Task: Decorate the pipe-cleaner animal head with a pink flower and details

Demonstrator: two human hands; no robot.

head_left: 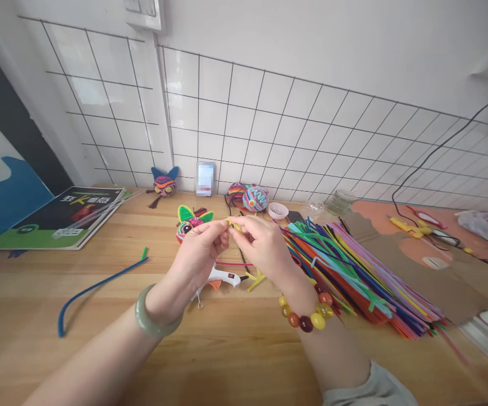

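Observation:
My left hand point(205, 245) and my right hand point(259, 239) meet over the middle of the table, both closed in a pinch. Between their fingertips is a short yellow pipe cleaner point(236, 226), mostly covered by the fingers. Just behind my left hand sits a colourful animal head with green ears point(185, 215), partly hidden. Below the hands lies a white glue gun point(225, 276), its front end covered by my left wrist. Yellow pipe cleaner pieces point(255, 279) lie beside the glue gun.
A big pile of coloured pipe cleaners point(354, 276) covers the right side. Left are a blue pipe cleaner point(95, 286) and a book point(36, 217). Along the wall stand a blue-eared head point(165, 183), a phone point(205, 179), striped balls point(255, 198) and a pink bowl point(278, 211). A yellow glue gun point(410, 228) lies far right.

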